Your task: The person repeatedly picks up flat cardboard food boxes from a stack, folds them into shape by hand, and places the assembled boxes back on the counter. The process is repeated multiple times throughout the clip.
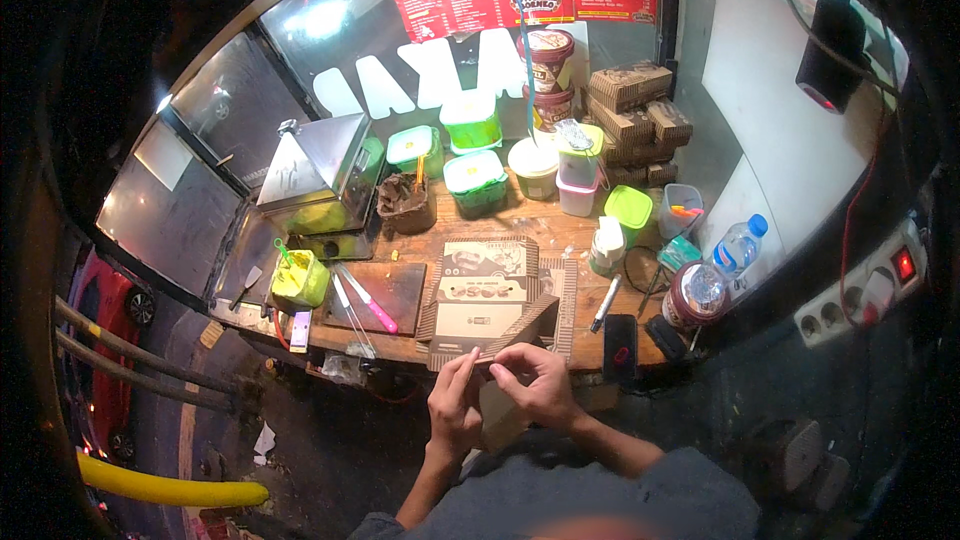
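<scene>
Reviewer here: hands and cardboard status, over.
Left hand, right hand together at near edge of printed cardboard; grip unclear. Cardboard on table. Knife left, black phone right, both clear.

Wooden counter [500, 227], printed cardboard [480, 292], dark board [404, 283], lidded tubs [475, 178], phone [620, 348], marker [606, 303]

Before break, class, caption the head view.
Left hand and right hand at the near edge of a cardboard box, pink-handled knife to its left.
</scene>
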The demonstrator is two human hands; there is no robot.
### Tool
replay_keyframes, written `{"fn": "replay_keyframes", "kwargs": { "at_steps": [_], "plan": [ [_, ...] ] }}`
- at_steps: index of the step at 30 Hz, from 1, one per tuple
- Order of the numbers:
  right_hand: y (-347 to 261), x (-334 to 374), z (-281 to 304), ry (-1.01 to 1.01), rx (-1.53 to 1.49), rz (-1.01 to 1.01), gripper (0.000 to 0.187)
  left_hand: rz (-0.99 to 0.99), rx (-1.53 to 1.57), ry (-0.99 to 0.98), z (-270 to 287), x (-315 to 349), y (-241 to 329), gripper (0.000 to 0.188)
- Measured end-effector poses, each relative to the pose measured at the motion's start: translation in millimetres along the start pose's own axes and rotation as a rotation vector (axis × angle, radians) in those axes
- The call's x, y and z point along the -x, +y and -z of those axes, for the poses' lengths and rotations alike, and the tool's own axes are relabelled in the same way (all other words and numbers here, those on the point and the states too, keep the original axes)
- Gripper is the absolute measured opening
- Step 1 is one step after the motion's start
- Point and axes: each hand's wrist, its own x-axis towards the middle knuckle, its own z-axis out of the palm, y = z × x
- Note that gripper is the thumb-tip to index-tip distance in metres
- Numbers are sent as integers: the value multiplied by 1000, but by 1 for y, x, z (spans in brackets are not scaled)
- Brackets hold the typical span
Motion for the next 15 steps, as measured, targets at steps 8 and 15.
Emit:
{"fn": "replay_keyframes", "kwargs": {
  "at_steps": [8,15],
  "plan": [
    [3,-7,8,21,79,123,12,491,556,134,-2,7,-6,17],
    [8,5,5,-36,-77,-66,14,570,1101,106,-3,9,-2,11]
  ]
}}
